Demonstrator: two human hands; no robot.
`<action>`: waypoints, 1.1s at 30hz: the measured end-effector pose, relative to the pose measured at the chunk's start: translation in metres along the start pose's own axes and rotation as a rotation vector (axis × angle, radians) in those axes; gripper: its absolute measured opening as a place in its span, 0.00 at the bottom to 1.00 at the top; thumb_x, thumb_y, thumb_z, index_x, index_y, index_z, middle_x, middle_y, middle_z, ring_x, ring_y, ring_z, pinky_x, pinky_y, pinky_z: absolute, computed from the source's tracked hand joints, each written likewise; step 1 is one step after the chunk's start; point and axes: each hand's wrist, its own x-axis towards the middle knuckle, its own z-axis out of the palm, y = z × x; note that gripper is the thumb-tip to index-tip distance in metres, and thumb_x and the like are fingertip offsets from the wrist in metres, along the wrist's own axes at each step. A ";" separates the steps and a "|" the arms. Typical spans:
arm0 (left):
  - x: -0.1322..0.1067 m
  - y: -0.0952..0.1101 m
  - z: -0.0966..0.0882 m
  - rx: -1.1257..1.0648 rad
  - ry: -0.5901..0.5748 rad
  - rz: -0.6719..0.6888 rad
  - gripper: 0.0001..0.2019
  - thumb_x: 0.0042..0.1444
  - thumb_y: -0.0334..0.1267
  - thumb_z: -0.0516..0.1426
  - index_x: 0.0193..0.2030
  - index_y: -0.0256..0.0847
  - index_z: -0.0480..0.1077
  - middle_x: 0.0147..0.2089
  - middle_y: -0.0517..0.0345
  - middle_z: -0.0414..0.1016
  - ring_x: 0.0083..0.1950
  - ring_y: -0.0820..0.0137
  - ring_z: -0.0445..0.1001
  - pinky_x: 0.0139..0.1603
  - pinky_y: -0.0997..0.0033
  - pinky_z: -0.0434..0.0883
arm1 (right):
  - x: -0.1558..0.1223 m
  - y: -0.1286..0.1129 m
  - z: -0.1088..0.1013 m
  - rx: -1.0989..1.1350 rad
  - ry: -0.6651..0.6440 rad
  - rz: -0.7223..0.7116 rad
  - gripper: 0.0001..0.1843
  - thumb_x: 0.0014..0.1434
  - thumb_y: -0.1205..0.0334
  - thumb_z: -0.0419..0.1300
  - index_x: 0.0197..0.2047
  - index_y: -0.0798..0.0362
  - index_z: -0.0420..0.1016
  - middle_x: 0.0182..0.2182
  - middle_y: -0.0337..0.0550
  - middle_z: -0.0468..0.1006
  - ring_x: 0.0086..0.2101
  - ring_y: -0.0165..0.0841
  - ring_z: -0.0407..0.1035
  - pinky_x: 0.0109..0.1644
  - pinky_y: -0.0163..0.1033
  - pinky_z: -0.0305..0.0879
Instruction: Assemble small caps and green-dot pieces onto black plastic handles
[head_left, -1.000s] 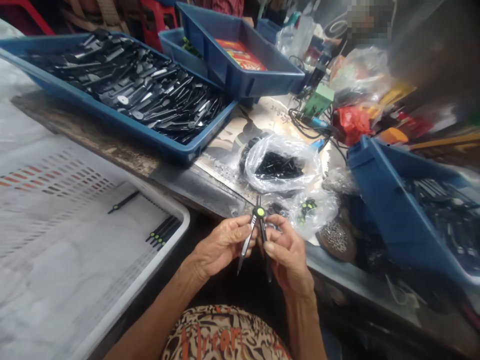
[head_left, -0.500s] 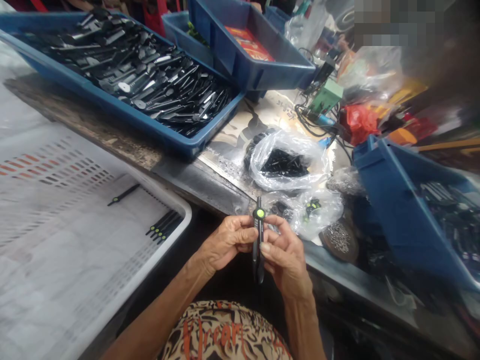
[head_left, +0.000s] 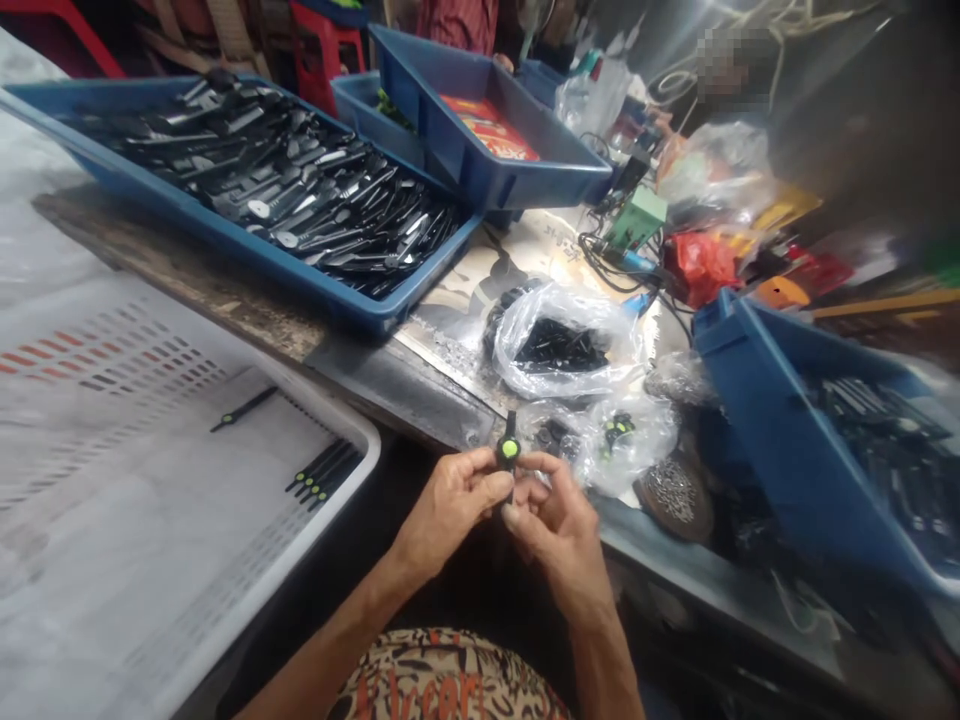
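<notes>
Two bare hands meet close together, pinching a small black drawing compass (head_left: pixel 508 452) topped with a round lime-green cap; most of its legs are hidden behind the fingers. The left hand (head_left: pixel 454 510) grips it from one side between thumb and fingertips, while the right hand (head_left: pixel 551 530) curls in from the other, so both are clamped on it. Holding this near the cap looks sound: the head stays steady and the green top stays in clear view. Left of the compass lies a white perforated plastic tray (head_left: pixel 296 550) holding a few slim black pieces with green marks (head_left: pixel 315 475). Farther off, up and left of the compass, sits a long blue plastic tray (head_left: pixel 315 300) heaped with black parts. Just beyond the compass, a clear plastic bag (head_left: pixel 562 345) holds more black parts, and a tilted blue plastic tray (head_left: pixel 757 430) stands to its right.
</notes>
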 end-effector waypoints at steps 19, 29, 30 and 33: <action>-0.013 -0.019 -0.005 1.177 0.344 0.860 0.10 0.59 0.24 0.47 0.45 0.30 0.64 0.35 0.47 0.72 0.37 0.65 0.71 0.38 0.67 0.73 | 0.010 -0.003 0.036 -0.636 0.452 -0.401 0.07 0.58 0.61 0.59 0.40 0.53 0.70 0.31 0.40 0.76 0.30 0.32 0.70 0.35 0.36 0.67; -0.032 -0.013 -0.037 1.111 0.516 0.750 0.10 0.58 0.24 0.45 0.37 0.34 0.66 0.32 0.47 0.71 0.35 0.65 0.69 0.35 0.67 0.71 | 0.029 0.001 0.076 -0.536 0.299 -0.275 0.13 0.55 0.55 0.62 0.40 0.54 0.72 0.27 0.41 0.75 0.25 0.30 0.67 0.26 0.34 0.64; -0.035 -0.010 -0.043 1.047 0.534 0.688 0.10 0.58 0.25 0.45 0.36 0.35 0.66 0.31 0.49 0.70 0.33 0.66 0.69 0.34 0.68 0.70 | 0.033 0.000 0.082 -0.534 0.258 -0.254 0.14 0.54 0.54 0.62 0.40 0.54 0.72 0.26 0.40 0.74 0.23 0.29 0.66 0.25 0.33 0.64; -0.047 0.005 -0.072 0.914 0.563 0.497 0.09 0.59 0.29 0.47 0.32 0.38 0.65 0.30 0.52 0.69 0.32 0.68 0.68 0.33 0.70 0.66 | 0.041 -0.004 0.100 -0.502 0.136 -0.215 0.15 0.56 0.54 0.60 0.43 0.53 0.72 0.24 0.38 0.72 0.20 0.26 0.62 0.22 0.31 0.62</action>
